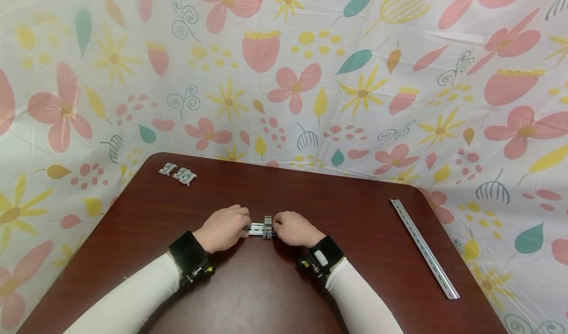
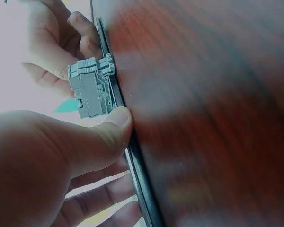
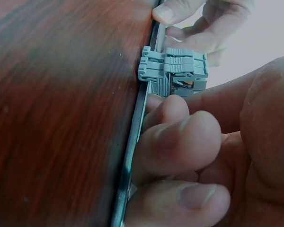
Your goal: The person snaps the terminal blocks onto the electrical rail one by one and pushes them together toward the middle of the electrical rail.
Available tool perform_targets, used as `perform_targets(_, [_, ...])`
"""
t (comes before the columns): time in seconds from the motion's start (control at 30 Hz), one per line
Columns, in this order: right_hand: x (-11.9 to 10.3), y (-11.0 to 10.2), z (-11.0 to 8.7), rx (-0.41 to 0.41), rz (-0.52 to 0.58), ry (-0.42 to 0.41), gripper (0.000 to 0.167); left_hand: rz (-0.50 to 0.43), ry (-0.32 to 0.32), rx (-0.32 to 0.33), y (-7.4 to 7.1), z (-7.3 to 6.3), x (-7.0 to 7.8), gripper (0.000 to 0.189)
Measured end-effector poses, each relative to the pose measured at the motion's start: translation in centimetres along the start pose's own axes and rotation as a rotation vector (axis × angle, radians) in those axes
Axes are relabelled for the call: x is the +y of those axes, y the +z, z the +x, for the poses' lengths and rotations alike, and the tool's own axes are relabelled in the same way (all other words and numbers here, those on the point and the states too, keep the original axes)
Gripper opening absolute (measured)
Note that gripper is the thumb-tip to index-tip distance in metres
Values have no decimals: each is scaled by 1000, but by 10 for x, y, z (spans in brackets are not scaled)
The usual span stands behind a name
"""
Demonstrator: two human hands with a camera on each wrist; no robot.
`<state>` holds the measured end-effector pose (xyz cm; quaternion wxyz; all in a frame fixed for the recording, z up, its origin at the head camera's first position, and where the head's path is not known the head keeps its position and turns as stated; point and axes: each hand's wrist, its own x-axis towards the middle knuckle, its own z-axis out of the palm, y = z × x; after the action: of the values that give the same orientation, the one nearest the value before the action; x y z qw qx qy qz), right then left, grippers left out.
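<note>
A slotted metal DIN rail (image 1: 256, 229) lies crosswise near the middle of the table, with a small stack of grey terminal blocks (image 1: 267, 227) seated across it. My left hand (image 1: 225, 228) grips the rail to the left of the stack; its thumb (image 2: 117, 117) presses one long edge while the fingers pass behind. On the other side, my right hand (image 1: 296, 228) has curled fingers (image 3: 173, 142) close against the rail, with thumb and index finger at the side of the blocks (image 3: 175, 68). Part of the rail is hidden under both hands.
More grey terminal blocks (image 1: 184, 176) lie in a group at the table's far left corner, beside a smaller group (image 1: 167, 169). A longer slotted rail (image 1: 423, 248) rests slantwise near the right edge. Behind the brown table (image 1: 310, 186) hangs a flower-patterned cloth (image 1: 284, 122).
</note>
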<state>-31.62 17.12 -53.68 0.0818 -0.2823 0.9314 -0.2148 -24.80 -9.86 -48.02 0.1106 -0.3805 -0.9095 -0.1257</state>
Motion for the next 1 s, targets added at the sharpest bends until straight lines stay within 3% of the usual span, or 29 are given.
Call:
perform_targets(0.17, [-34, -21, -14, 0, 43, -8, 28, 2, -5, 3, 0, 0, 0, 16])
perform_targets(0.43, [-58, -39, -27, -27, 53, 4, 27, 3, -17, -16, -1, 0, 1, 14])
perform_targets(0.8, [-60, -51, -33, -101, 28, -5, 18, -22, -29, -41, -7, -3, -2, 13])
perform_targets(1.0, [-52, -58, -41, -121, 43, 25, 14, -35, -69, -99, -12, -10, -12, 21])
